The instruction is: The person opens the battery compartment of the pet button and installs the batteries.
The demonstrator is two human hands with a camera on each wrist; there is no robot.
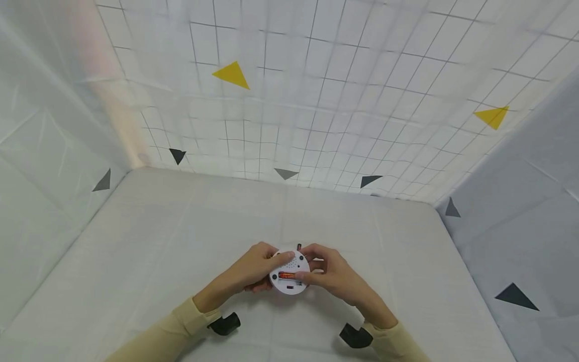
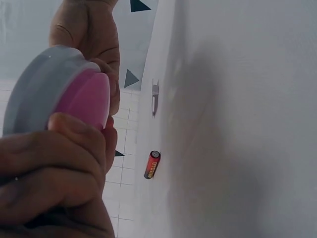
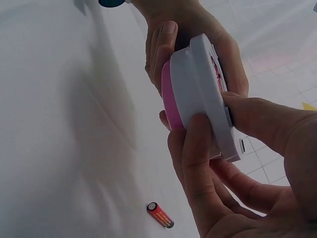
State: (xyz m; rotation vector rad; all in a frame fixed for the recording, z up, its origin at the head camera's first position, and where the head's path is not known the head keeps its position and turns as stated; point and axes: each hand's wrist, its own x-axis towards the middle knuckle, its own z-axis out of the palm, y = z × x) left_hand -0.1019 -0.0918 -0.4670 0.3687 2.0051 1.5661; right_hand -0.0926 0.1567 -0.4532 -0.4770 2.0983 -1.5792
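A round white battery-powered device [image 1: 289,290] with a pink dome [image 3: 171,96] underneath is held up, its back with small holes facing the head camera. My left hand [image 1: 255,264] grips it by the left side, thumb across the back. On the right, my right hand [image 1: 336,276] holds the rim between curled fingers and thumb. The right thumb rests at the right end of a red battery [image 1: 287,275] lying in the open battery slot. Beyond the device, a loose red and black battery [image 2: 152,165] lies on the white surface.
A small pale pointed piece [image 2: 155,98], too unclear to name, lies near the loose battery. White cloth covers the table [image 1: 217,216]. Around it stand white sheet walls, the back one [image 1: 289,130] gridded, with dark and yellow triangles. Black camera mounts [image 1: 224,324] sit at both wrists.
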